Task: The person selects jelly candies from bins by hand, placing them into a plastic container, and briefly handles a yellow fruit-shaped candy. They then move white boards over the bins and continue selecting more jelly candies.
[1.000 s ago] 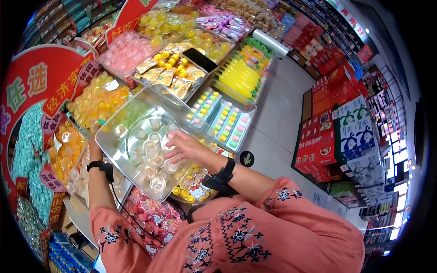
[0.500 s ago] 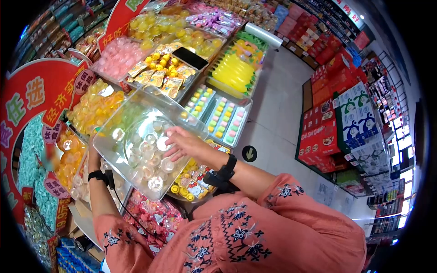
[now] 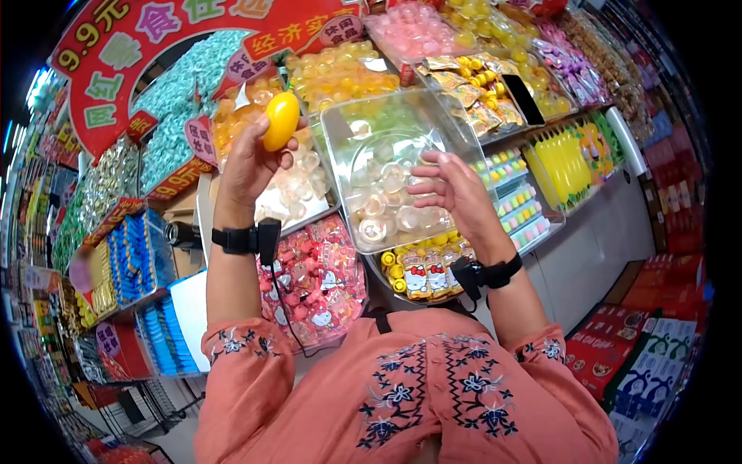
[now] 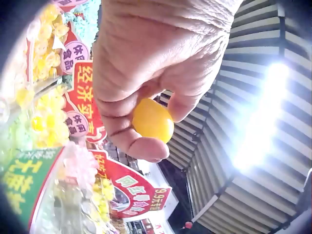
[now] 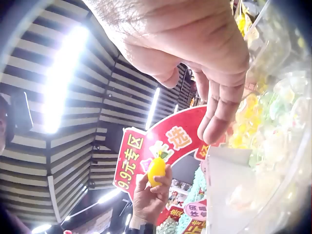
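Note:
In the head view my left hand is raised at the left, gripping a smooth yellow egg-shaped piece between thumb and fingers. The left wrist view shows the yellow piece with fingertips curled round its side. My right hand hovers over a clear plastic tray, its fingers spread loosely and holding nothing. Several clear, round jelly cups lie in the tray's near half. In the right wrist view the right hand's fingers hang apart beside the jelly cups.
Bins of pink Hello Kitty packets, orange jellies and yellow bagged sweets surround the tray. A black phone lies on the sweets at the back. A red sign rises behind, at the left. Stacked red boxes stand at the right.
My left hand has left the tray's side and come up, now showing the yellow piece. The right hand stays over the tray. The head view has swung left.

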`<state>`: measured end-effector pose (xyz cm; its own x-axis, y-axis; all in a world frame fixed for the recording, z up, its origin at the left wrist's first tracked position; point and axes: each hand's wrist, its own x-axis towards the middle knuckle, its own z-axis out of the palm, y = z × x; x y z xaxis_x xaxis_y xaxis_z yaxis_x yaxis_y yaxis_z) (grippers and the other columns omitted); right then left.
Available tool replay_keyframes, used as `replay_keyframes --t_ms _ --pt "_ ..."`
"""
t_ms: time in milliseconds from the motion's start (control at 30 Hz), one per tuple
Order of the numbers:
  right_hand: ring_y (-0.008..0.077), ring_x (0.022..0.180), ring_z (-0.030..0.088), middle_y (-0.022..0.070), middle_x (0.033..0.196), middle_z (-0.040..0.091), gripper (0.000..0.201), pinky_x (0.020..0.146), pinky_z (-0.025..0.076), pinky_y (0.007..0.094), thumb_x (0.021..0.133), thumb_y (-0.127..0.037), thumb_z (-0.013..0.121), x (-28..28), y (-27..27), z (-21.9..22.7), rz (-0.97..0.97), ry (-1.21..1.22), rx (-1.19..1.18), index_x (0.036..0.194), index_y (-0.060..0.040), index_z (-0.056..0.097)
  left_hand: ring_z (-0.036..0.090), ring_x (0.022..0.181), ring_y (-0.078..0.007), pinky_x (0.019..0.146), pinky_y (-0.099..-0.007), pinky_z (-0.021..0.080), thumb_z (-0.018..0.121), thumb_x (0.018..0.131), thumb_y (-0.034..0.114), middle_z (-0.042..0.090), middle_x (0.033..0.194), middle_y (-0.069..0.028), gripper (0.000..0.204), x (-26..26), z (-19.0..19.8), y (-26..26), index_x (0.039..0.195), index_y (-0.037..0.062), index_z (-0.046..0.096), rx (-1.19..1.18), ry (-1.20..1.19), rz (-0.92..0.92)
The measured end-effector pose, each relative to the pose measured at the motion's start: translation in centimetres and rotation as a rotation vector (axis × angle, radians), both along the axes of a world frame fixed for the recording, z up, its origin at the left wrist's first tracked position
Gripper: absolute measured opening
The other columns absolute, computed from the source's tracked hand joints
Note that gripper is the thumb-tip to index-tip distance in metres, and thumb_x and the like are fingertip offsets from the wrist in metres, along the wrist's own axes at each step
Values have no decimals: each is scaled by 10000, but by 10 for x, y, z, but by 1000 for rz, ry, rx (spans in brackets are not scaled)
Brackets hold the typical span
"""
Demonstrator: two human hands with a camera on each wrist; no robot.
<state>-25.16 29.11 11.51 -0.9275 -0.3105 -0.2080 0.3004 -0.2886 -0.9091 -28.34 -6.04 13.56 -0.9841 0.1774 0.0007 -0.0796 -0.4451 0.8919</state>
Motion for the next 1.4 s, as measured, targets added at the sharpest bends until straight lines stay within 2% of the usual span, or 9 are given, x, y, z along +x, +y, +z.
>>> replay_keyframes --t_ms 167,300,467,600,833,1000,1133,1233,1400 --pt "235 955 694 178 1173 620 481 781 582 314 1029 -361 533 1 -12 25 198 76 -58 1329 13 495 632 837 -147 620 -237 519 544 984 325 632 1199 -141 518 53 34 60 1404 32 462 -59 17 -60" --pt "215 978 689 160 1176 620 486 783 579 301 1020 -351 560 3 14 33 296 106 -158 1344 6 494 636 898 -172 677 -274 518 583 967 269 608 1191 -100 607 76 46 134 1491 44 376 -300 3 66" --pt "189 1016 686 110 1195 648 441 800 570 291 1013 -329 592 0 89 31 281 154 -201 1316 -12 546 581 1044 -119 731 -239 504 633 968 189 567 1292 -75 618 76 39 235 1506 43 366 -470 80 42" --pt "164 964 690 92 1153 666 420 788 568 278 998 -314 617 -5 162 19 193 148 -186 1288 -16 560 591 1020 -119 741 -243 526 669 958 187 563 1300 -93 631 65 17 316 1497 41 376 -593 140 93" --pt "136 889 685 66 1069 679 381 742 567 279 991 -302 633 -17 276 -22 39 28 -211 1252 -30 579 596 1098 -151 785 -274 549 581 1018 227 582 1304 -96 529 49 -14 447 1481 24 426 -401 23 19" --pt "115 877 659 57 1070 677 404 745 548 276 992 -330 630 -3 329 -31 -81 27 -135 1274 -46 575 601 1141 -183 812 -315 560 558 1023 237 574 1336 -102 517 40 -24 492 1475 23 432 -349 -50 -80" --pt "106 973 622 63 1120 651 497 797 518 262 977 -319 659 10 349 -37 -172 140 -36 1353 -23 523 638 1085 -200 799 -330 597 566 1016 223 573 1276 -118 460 36 -28 522 1419 27 466 -299 -28 -138" --pt "103 994 609 60 1131 646 539 841 490 253 972 -319 669 23 361 -34 -235 160 -64 1393 -31 495 621 1111 -167 805 -318 583 568 1019 238 590 1295 -73 464 32 -39 535 1423 37 463 -335 -31 -240" --pt "128 975 644 79 1145 638 526 779 558 275 972 -312 668 37 387 -42 -305 1 -24 1387 -38 496 594 936 -90 703 -226 475 596 1007 227 642 1154 -42 412 31 -68 564 1363 26 547 -437 45 -240"
